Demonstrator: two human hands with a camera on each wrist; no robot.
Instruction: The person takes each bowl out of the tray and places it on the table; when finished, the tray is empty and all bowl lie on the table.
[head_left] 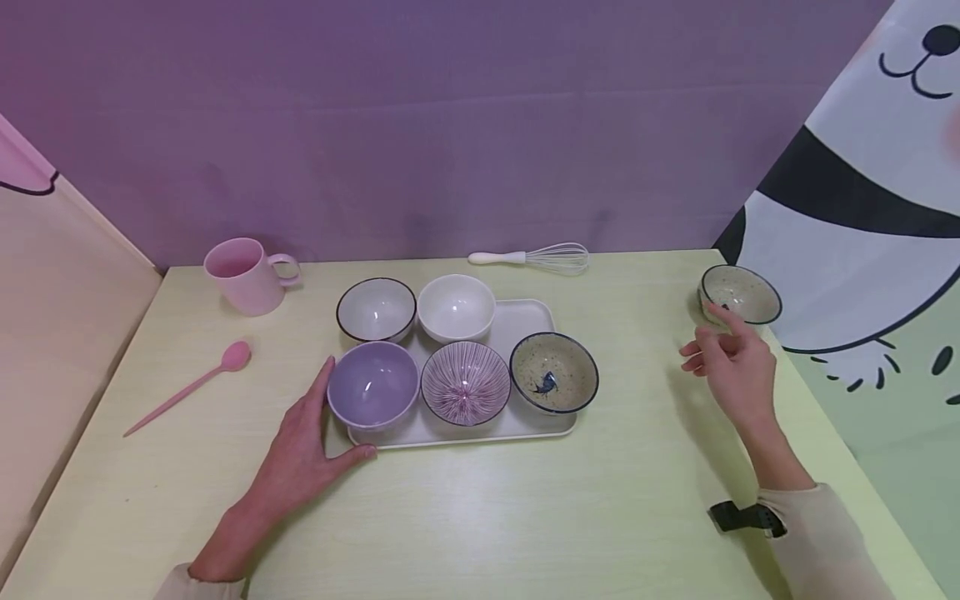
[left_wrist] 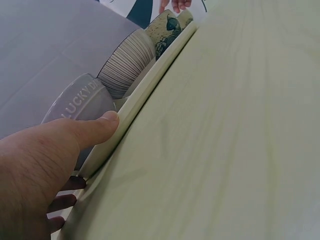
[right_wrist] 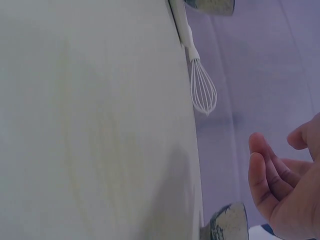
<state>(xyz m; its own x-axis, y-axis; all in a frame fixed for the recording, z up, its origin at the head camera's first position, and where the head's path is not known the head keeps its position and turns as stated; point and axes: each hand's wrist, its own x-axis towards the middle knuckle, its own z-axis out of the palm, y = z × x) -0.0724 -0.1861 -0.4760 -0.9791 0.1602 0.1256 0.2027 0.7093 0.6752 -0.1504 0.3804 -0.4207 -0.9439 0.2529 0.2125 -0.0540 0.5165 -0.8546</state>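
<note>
At its front left corner, my left hand [head_left: 303, 446] holds the white tray [head_left: 543, 312], thumb along the front rim and fingers at the left end. A purple bowl [head_left: 373, 387] sits on the tray right beside that hand. To its right are a purple-striped bowl [head_left: 465, 383] and a speckled bowl [head_left: 555, 373] with a blue pattern. Behind stand a plain white bowl [head_left: 457, 308] and a dark-rimmed white bowl [head_left: 377, 310]. My right hand [head_left: 738, 367] hovers with loosely bent fingers, its index fingertip overlapping another speckled bowl [head_left: 741, 294] in the head view.
A pink mug [head_left: 247, 279] stands at the back left, with a pink spoon [head_left: 191, 390] lying in front of it. Behind the tray a white-handled whisk [head_left: 532, 257] lies along the table's back edge. The far speckled bowl stands at the table's right edge.
</note>
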